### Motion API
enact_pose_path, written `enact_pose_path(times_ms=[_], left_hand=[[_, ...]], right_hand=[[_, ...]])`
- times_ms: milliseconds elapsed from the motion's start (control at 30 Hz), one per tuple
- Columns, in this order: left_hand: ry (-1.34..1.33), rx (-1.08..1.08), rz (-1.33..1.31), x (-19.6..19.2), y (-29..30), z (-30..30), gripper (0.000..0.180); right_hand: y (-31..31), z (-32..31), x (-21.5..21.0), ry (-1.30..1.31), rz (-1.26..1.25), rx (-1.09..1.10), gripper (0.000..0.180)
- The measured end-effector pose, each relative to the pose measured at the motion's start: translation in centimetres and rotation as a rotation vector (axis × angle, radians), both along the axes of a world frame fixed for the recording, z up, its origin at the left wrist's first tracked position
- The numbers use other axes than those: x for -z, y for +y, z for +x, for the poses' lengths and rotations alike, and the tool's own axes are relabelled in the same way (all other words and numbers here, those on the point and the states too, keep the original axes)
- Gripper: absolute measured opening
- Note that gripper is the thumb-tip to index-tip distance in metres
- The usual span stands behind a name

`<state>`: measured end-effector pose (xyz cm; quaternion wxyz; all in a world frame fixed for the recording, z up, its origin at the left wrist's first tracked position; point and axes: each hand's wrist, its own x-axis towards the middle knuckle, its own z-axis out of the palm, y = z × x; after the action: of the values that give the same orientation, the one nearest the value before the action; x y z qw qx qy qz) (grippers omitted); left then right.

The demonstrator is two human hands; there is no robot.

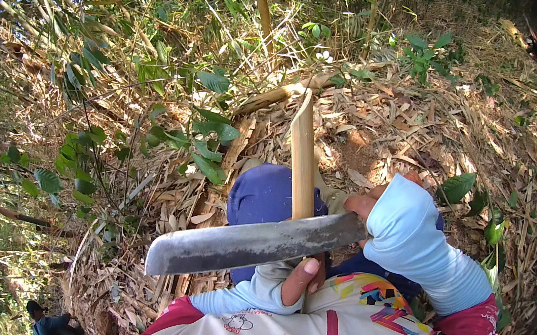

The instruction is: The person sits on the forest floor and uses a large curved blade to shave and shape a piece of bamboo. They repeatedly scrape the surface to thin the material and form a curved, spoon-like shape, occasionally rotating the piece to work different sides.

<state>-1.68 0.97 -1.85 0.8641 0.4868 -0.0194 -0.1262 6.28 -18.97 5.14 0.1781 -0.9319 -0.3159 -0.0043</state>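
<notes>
A broad machete [252, 243] lies slantwise across the middle of the view, its grey, dark-stained blade pointing left. My right hand [362, 203] is closed at the blade's right end; the light-blue sleeve covers part of the hand, and the handle is hidden. Behind the blade rises a pale bamboo stick [303, 158] with a slanted, pointed upper end. Its lower part is hidden by the blade. Just under the blade, my left hand [301, 280] is closed around the stick's lower end, thumb up, close to my body.
My bent knee in blue cloth [258, 193] is beside the stick. Dry leaves [365, 156] cover the ground. A cut bamboo length [278, 97] lies ahead, near an upright stump [262, 11]. Leafy stems [212, 133] stand to the left. Dark clothing [54, 326] shows at the lower left.
</notes>
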Motion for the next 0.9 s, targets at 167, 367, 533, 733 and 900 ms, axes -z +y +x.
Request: enact_pose_path(times_ms=[167,367,533,733,900], left_hand=[[-0.118,-0.055,0.083,-0.9,-0.1,0.6,0.050],[-0.168,-0.021,0.084,-0.1,0.2,0.8,0.053],[-0.147,-0.100,0.145,0.1,-0.2,-0.1,0.055],[-0.117,-0.091,0.146,0.1,-0.1,-0.3,0.056],[-0.038,-0.064,0.144,1.0,0.0,-0.9,0.051]], right_hand=[[1.2,-0.5,-0.5,-0.021,-0.062,-0.093,0.015],[1.4,-0.4,0.6,-0.068,-0.014,-0.094,0.015],[1.3,-0.2,0.5,-0.035,-0.136,-0.099,0.021],[1.5,-0.2,0.5,-0.064,-0.133,-0.098,0.014],[1.5,0.8,0.4,-0.030,-0.192,-0.065,0.015]])
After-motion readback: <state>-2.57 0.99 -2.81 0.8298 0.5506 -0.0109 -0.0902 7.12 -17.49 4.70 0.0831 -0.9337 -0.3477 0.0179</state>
